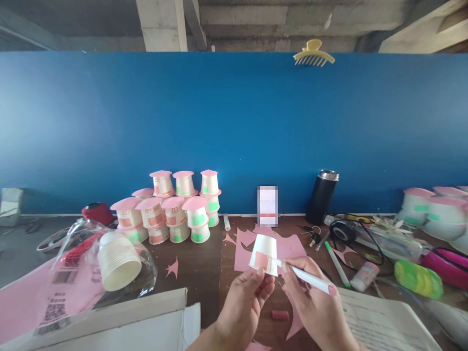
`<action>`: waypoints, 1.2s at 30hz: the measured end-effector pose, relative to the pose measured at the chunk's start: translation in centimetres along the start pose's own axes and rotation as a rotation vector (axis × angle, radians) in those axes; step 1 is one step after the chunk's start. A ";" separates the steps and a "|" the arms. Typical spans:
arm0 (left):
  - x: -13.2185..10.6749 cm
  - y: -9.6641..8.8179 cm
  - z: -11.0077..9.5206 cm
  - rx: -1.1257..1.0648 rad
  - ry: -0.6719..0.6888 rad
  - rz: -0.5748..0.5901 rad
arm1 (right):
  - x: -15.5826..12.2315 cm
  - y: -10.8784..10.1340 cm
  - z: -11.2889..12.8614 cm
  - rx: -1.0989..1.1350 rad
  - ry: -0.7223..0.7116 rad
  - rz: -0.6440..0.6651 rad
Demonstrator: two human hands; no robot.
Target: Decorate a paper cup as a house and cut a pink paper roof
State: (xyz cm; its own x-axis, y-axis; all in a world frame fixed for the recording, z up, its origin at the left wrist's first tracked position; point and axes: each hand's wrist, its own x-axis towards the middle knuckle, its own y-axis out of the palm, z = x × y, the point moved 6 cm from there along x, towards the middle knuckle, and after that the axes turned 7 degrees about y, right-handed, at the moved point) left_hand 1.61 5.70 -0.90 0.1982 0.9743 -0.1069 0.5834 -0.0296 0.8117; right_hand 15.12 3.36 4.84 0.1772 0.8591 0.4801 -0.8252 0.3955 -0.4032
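My left hand (247, 297) grips a white paper cup (263, 246) by its lower rim, the cup upside down and slightly tilted. A pink coloured patch covers part of the cup's side. In my right hand (310, 297) is a white marker (307, 279) with a pink end, its tip against the cup beside the patch. Below the hands lies a pink marker cap (280, 315) on the dark table. Behind the cup are cut sheets of pink paper (292, 246).
Stacked decorated cups with pink paper tops (175, 214) stand back left. Nested plain cups (119, 263) lie in plastic at left. A black bottle (321, 197), green marker (337, 263), glue bottle (364, 277), cables and papers (387, 317) are at right. A blue partition (234, 122) rises behind.
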 end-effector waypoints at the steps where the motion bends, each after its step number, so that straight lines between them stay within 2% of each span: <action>1: 0.0 0.0 0.0 0.002 0.001 0.004 | 0.0 0.0 0.1 -0.001 -0.010 -0.001; 6: 0.1 0.3 -0.1 0.005 0.012 0.041 | 0.2 0.0 0.2 -0.014 -0.024 -0.003; 36: 0.3 0.0 0.1 0.086 0.035 0.084 | 0.2 0.0 0.4 -0.077 -0.029 0.021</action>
State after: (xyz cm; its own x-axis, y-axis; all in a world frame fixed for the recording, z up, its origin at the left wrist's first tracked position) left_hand 1.76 5.97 -0.96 0.2224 0.9748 -0.0187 0.6312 -0.1293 0.7648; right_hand 14.94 3.40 5.19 0.1433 0.8582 0.4929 -0.7848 0.4019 -0.4717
